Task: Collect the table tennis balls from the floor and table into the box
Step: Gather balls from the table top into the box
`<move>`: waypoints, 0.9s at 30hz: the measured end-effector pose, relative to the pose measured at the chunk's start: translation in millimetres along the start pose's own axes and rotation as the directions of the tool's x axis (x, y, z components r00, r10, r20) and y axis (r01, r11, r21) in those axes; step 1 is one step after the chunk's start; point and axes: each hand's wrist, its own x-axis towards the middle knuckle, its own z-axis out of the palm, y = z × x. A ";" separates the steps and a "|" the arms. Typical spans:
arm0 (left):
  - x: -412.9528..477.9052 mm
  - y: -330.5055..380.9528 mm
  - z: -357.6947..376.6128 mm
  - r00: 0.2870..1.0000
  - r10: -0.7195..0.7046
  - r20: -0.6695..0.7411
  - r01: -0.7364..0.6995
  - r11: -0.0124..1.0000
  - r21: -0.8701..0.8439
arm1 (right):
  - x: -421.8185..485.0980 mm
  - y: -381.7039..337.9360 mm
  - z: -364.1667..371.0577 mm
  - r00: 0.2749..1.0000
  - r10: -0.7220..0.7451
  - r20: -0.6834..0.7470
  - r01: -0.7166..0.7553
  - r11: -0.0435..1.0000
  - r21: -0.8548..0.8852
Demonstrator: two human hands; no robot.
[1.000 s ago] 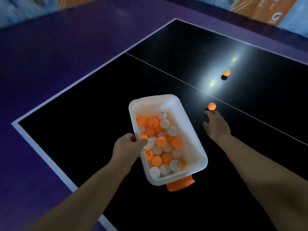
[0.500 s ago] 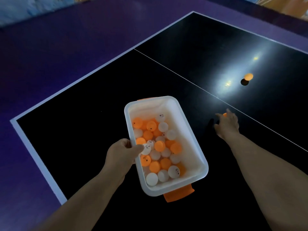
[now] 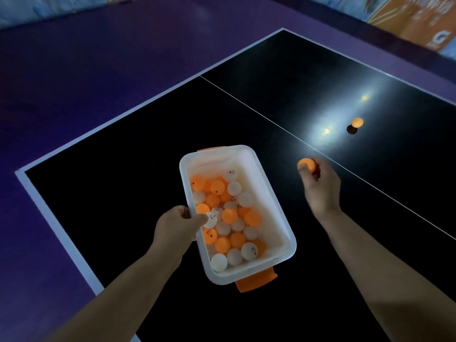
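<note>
A white plastic box [image 3: 276, 218] with orange clips holds several orange and white table tennis balls. My left hand [image 3: 176, 224] grips its left rim and holds it above the black table [image 3: 123, 193]. To the right of the box, my right hand [image 3: 320, 186] is raised off the table and pinches an orange ball [image 3: 306, 164] in its fingertips. Another orange ball [image 3: 357, 122] lies on the table farther back right, beyond the white centre line, with its dark shadow beside it.
The table's white-edged corner [image 3: 19, 172] is at the left, with purple floor [image 3: 86, 70] beyond it. Bright light reflections [image 3: 325, 130] glare on the tabletop near the far ball. Orange and blue barriers [image 3: 419, 23] stand at the back right.
My right hand reached the orange ball on the table, closed on it and lifted it back toward the box. The box stayed in my left hand.
</note>
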 end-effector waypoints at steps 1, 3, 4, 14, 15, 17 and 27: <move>0.0 -0.4 -4.4 1.000 0.002 0.002 -0.002 1.000 -0.007 | -10.1 -19.1 -1.8 0.998 -0.055 -0.030 0.057 0.996 0.070; -1.0 -1.3 -14.2 1.000 0.007 0.011 -0.007 1.000 -0.025 | -29.8 -51.7 -3.4 0.980 -0.197 -0.014 0.197 0.967 0.162; -1.7 -1.8 -20.5 1.000 0.006 0.016 -0.005 0.999 -0.035 | -38.3 -65.8 -2.0 0.964 -0.264 0.042 0.253 0.951 0.180; 3.3 -21.7 -151.4 0.999 0.027 0.018 -0.024 0.989 -0.149 | -104.5 -186.0 57.0 0.917 -0.302 0.259 0.309 0.951 0.016; 6.0 -25.7 -173.9 1.000 0.016 0.027 -0.011 0.985 -0.174 | -113.4 -201.0 69.0 0.916 -0.292 0.275 0.308 0.951 -0.016; 13.8 -35.5 -224.0 0.999 -0.008 0.039 0.016 0.975 -0.222 | -133.3 -234.9 96.4 0.913 -0.283 0.293 0.309 0.950 -0.047; 63.7 -102.3 -509.3 0.985 -0.084 -0.153 0.036 0.955 -0.295 | -263.5 -423.6 298.7 0.794 -0.257 0.550 0.226 0.966 0.126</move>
